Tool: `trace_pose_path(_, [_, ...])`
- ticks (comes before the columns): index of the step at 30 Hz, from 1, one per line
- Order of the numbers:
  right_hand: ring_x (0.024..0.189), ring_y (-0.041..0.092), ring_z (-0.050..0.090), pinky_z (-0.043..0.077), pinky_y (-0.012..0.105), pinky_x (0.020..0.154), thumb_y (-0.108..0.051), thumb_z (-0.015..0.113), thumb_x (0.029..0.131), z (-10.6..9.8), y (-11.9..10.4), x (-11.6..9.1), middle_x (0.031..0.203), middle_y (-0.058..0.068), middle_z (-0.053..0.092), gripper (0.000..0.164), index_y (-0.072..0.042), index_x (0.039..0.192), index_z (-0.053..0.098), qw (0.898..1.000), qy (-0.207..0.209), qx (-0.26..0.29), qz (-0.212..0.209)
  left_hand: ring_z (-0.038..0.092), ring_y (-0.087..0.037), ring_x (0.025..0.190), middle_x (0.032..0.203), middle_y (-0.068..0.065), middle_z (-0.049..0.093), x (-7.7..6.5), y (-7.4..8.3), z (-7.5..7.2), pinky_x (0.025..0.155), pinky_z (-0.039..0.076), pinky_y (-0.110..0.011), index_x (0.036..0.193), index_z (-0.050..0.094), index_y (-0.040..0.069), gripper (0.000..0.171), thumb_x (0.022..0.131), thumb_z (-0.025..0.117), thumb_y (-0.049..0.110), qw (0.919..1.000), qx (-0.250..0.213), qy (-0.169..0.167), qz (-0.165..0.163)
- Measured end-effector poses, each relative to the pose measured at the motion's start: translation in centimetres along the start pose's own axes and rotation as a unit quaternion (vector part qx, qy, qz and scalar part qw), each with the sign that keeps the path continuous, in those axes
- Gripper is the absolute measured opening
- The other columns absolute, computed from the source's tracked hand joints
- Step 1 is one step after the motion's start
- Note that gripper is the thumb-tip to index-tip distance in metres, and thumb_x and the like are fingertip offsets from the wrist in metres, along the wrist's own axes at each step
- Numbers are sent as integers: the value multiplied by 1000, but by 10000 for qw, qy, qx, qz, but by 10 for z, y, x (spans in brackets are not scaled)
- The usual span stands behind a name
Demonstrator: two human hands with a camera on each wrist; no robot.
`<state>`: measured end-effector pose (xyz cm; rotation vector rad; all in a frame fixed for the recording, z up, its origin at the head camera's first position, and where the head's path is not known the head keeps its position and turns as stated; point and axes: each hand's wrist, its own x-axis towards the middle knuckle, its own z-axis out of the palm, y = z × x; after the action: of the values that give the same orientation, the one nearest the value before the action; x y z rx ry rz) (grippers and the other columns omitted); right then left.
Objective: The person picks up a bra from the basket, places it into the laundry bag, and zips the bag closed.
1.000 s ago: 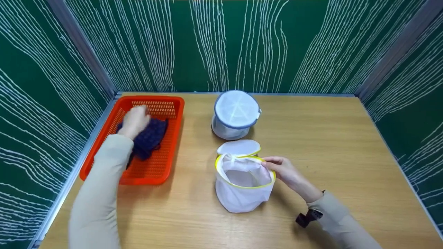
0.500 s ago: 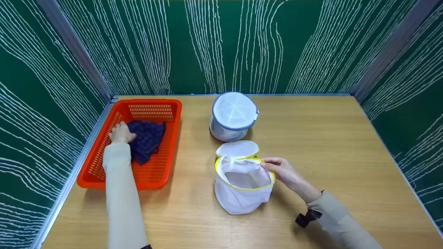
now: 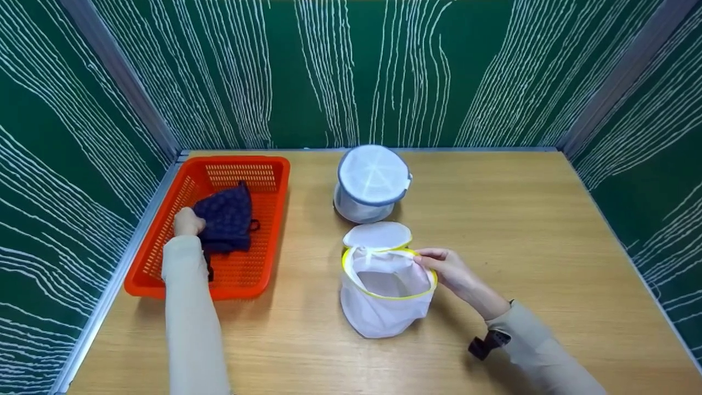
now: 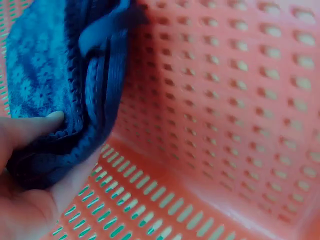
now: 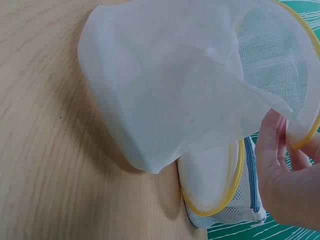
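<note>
In the head view my left hand (image 3: 188, 222) is in the orange basket, holding the left side of a folded navy bra (image 3: 226, 216). The left wrist view shows the thumb over the floral fabric (image 4: 37, 70) and the fingers beneath its layered elastic edges. A small loop sticks out on the bra's right side. My right hand (image 3: 455, 277) pinches the yellow-trimmed rim of a white mesh laundry bag (image 3: 378, 315) between thumb and fingers. That bag stands upright, its mouth open and its round lid (image 3: 378, 235) folded back. I see no contents inside.
The orange perforated basket (image 3: 258, 282) stands at the table's left. A closed mesh laundry bag with blue-grey trim (image 3: 374, 175) stands behind the white one. Green panels with white lines (image 3: 373, 71) border the wooden table (image 3: 510, 214).
My left hand moved to the basket's left side, loosened beside the bra, then gripped its edge. The bra has turned and shifted slightly. My right hand stays on the bag's rim.
</note>
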<state>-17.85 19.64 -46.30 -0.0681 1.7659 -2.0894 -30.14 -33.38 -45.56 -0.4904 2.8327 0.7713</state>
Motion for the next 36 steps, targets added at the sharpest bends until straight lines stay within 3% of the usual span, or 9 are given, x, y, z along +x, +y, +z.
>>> trace_pose_path(3, [78, 5, 58, 47, 17, 67, -2, 52, 86, -1, 0, -1, 85, -6, 64, 23, -20, 83, 68, 10000, 9, 36, 19, 48, -31, 82, 99, -29, 53, 18, -10, 2, 69, 42, -37, 97, 51, -12, 28, 77, 52, 7, 9972, -673, 222, 253])
trace_pose_path(6, [79, 6, 57, 47, 18, 68, -2, 52, 86, -2, 0, -1, 85, -6, 64, 23, -19, 84, 67, 10000, -4, 46, 42, 49, -34, 97, 110, -29, 51, 24, -8, -1, 83, 42, -40, 111, 46, -12, 43, 76, 58, 8, 9904, -1269, 295, 456])
trace_pose_path(10, [80, 6, 57, 47, 19, 70, -3, 51, 86, -3, 0, -2, 87, -5, 64, 22, -18, 86, 67, 10000, -55, 61, 42, 37, -40, 115, 124, -31, 40, 0, 24, -15, 97, 30, -46, 124, 34, -14, 53, 80, 56, 6, 9854, -1610, 369, 412])
trace_pose_path(14, [80, 6, 57, 47, 18, 69, -3, 51, 87, -4, 1, -2, 86, -5, 64, 22, -18, 86, 67, 9999, -83, 74, 27, 40, -37, 112, 121, -30, 43, -25, 55, -28, 97, 31, -42, 119, 38, -15, 46, 82, 56, 6, 9737, -2133, 625, 495])
trace_pose_path(22, [77, 5, 57, 47, 17, 66, -4, 52, 87, -1, 0, -3, 84, -6, 64, 21, -19, 84, 67, 9998, 77, 135, 149, 45, -22, 105, 117, -16, 46, -68, 108, -31, 93, 37, -30, 116, 41, -7, 41, 82, 58, 7, 9183, -3863, 541, 682])
trace_pose_path(26, [77, 5, 57, 47, 17, 66, -3, 52, 87, 1, 0, -3, 85, -5, 64, 22, -19, 85, 67, 9997, 51, 183, 128, 50, -17, 95, 112, -14, 50, -92, 133, -19, 87, 42, -28, 117, 44, -6, 42, 80, 60, 4, 8880, -4475, 464, 953])
trace_pose_path(30, [75, 6, 58, 47, 18, 64, -3, 52, 87, 2, 0, -3, 85, -5, 65, 23, -20, 86, 68, 9996, 36, 229, 128, 52, -17, 90, 106, -13, 53, -121, 158, 2, 83, 44, -29, 113, 46, -5, 39, 78, 61, 0, 8694, -4766, 333, 1262])
trace_pose_path(32, [75, 6, 58, 47, 18, 64, -5, 53, 87, 2, 0, -3, 85, -5, 65, 22, -20, 86, 68, 9996, 20, 257, 150, 53, -22, 93, 107, -17, 54, -136, 167, 14, 85, 43, -31, 113, 46, -6, 40, 78, 61, 1, 8704, -4688, 266, 1479])
trace_pose_path(36, [74, 5, 58, 47, 17, 63, -5, 52, 87, 3, 0, -3, 84, -4, 65, 22, -19, 87, 69, 9991, -83, 382, 155, 48, -30, 108, 117, -24, 50, -163, 182, 45, 95, 35, -36, 120, 42, -10, 51, 77, 64, 7, 8887, -4090, 478, 2018])
